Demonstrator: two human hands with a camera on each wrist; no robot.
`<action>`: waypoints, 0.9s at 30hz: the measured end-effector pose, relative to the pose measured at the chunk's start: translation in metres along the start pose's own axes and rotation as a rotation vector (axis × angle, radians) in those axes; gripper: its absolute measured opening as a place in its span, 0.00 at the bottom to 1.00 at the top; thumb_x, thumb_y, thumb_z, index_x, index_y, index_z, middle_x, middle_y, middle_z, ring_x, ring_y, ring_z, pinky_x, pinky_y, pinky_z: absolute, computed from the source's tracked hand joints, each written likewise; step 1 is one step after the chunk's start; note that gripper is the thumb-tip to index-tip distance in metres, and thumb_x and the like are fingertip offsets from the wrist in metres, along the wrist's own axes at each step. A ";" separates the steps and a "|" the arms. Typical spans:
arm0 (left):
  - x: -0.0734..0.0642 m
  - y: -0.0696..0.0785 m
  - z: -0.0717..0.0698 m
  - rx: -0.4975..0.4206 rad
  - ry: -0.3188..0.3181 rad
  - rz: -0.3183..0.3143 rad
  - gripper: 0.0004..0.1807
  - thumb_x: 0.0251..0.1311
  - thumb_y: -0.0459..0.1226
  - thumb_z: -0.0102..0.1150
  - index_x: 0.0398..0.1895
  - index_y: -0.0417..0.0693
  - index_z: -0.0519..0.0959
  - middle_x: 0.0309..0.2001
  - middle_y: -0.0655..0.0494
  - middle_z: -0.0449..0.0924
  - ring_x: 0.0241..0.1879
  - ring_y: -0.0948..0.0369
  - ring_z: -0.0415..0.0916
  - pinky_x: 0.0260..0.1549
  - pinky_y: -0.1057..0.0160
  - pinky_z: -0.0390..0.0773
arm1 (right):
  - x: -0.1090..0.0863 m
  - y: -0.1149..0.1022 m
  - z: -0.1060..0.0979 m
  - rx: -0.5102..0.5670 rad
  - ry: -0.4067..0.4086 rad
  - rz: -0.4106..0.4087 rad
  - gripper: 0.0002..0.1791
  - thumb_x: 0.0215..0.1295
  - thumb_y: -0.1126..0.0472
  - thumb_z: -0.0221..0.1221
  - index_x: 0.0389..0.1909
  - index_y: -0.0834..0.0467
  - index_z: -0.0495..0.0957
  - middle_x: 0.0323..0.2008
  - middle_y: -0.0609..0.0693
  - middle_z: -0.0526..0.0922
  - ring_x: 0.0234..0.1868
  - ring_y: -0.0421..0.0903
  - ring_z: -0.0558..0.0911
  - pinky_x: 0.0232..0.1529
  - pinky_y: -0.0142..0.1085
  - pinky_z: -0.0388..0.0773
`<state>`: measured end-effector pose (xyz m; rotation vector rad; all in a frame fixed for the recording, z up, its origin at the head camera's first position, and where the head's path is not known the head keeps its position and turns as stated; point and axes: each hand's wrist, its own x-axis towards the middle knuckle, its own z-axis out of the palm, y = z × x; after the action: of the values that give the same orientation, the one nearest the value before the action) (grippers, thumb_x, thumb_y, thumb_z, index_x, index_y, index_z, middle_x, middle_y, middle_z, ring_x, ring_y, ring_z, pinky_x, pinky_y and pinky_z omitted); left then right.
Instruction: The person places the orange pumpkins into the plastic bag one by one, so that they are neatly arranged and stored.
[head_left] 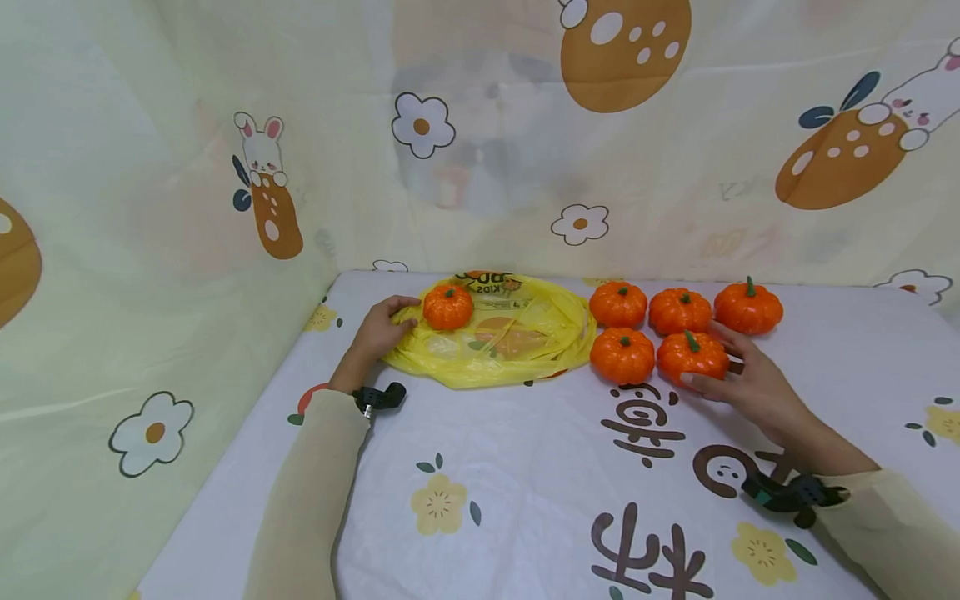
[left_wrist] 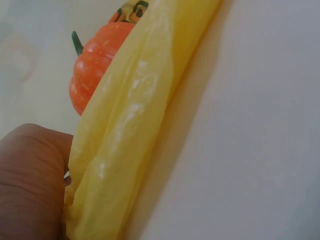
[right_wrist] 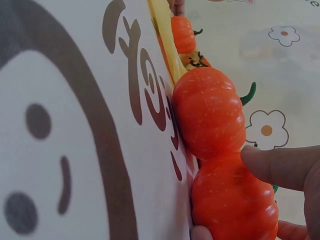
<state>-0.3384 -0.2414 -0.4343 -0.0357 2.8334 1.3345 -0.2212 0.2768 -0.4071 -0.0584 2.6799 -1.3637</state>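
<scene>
A yellow plastic bag point(head_left: 517, 337) lies spread on the table, with one small orange pumpkin point(head_left: 448, 308) at its left end. My left hand point(head_left: 378, 332) pinches the bag's left edge. In the left wrist view, the curled fingers meet the yellow film point(left_wrist: 132, 115), which partly covers that pumpkin. Right of the bag, several similar pumpkins sit close together in two rows. My right hand point(head_left: 759, 390) grips the front-right pumpkin point(head_left: 692, 362), thumb and fingers around its sides. In the right wrist view, this held pumpkin point(right_wrist: 232, 197) touches its neighbour point(right_wrist: 210, 112).
Three pumpkins form the back row, the rightmost point(head_left: 748, 309) having an upright green stem. Another pumpkin point(head_left: 622, 356) stands at front left, against the bag's right end. The white patterned tablecloth point(head_left: 525, 467) meets a printed curtain point(head_left: 495, 183) behind and at left.
</scene>
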 end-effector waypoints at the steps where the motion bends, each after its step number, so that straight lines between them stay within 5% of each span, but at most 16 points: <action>1: 0.000 0.000 0.000 0.003 0.002 0.005 0.18 0.67 0.36 0.56 0.60 0.51 0.75 0.67 0.49 0.72 0.68 0.50 0.65 0.71 0.49 0.62 | 0.000 -0.001 0.001 -0.005 0.000 0.000 0.55 0.63 0.48 0.65 0.79 0.56 0.37 0.73 0.75 0.45 0.67 0.76 0.56 0.62 0.70 0.62; 27: -0.002 0.002 -0.002 -0.002 -0.015 -0.001 0.19 0.68 0.36 0.56 0.61 0.51 0.75 0.67 0.49 0.72 0.69 0.51 0.64 0.72 0.50 0.62 | 0.000 0.000 0.003 -0.065 0.014 0.028 0.53 0.64 0.48 0.64 0.78 0.57 0.42 0.72 0.75 0.49 0.66 0.74 0.57 0.63 0.69 0.62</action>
<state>-0.3369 -0.2415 -0.4319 -0.0265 2.8197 1.3310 -0.2206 0.2741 -0.4085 -0.0176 2.7250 -1.2735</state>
